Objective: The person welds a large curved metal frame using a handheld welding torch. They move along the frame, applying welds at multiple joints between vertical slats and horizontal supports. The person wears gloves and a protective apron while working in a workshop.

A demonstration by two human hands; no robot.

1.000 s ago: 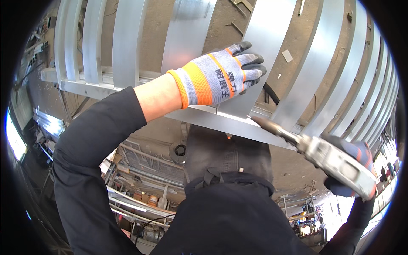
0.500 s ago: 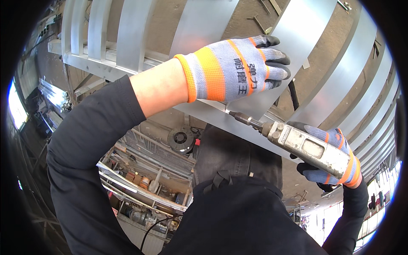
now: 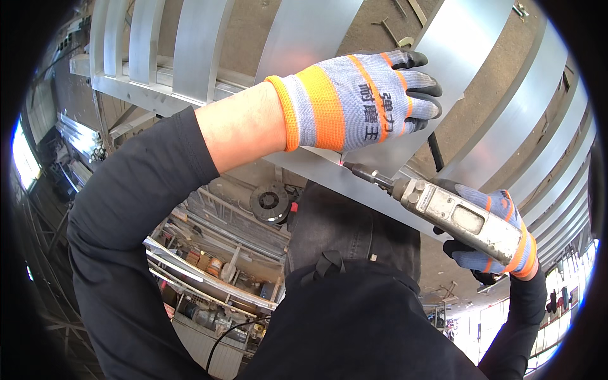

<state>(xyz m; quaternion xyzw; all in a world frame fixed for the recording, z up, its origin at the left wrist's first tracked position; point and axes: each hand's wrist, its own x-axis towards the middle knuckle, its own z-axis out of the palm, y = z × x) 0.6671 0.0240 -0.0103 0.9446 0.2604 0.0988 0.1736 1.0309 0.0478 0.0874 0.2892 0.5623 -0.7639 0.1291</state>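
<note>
My left hand (image 3: 373, 100), in a grey and orange glove with dark fingertips, lies flat with its fingers stretched out over a wide metal slat (image 3: 465, 38). My right hand (image 3: 506, 218), gloved alike, is wrapped round a worn, pale handheld welding gun (image 3: 461, 218). The gun slants up to the left. Its dark nozzle (image 3: 361, 171) meets or nearly meets the metal rail (image 3: 373, 190), near the end of the slat and just below my left wrist. A small reddish light shows at the nozzle tip. My right fingers are partly hidden behind the gun.
Several more silvery slats (image 3: 196, 50) run across the frame to left and right. Below left, a rack (image 3: 190, 266) holds tools and parts, with a dark round reel (image 3: 270, 204) beside it. Scraps (image 3: 389, 31) lie on the brown floor beyond the slats.
My left hand has shifted slightly to the right. The welding gun's nozzle has also moved a little right along the rail. Both hands keep their pose.
</note>
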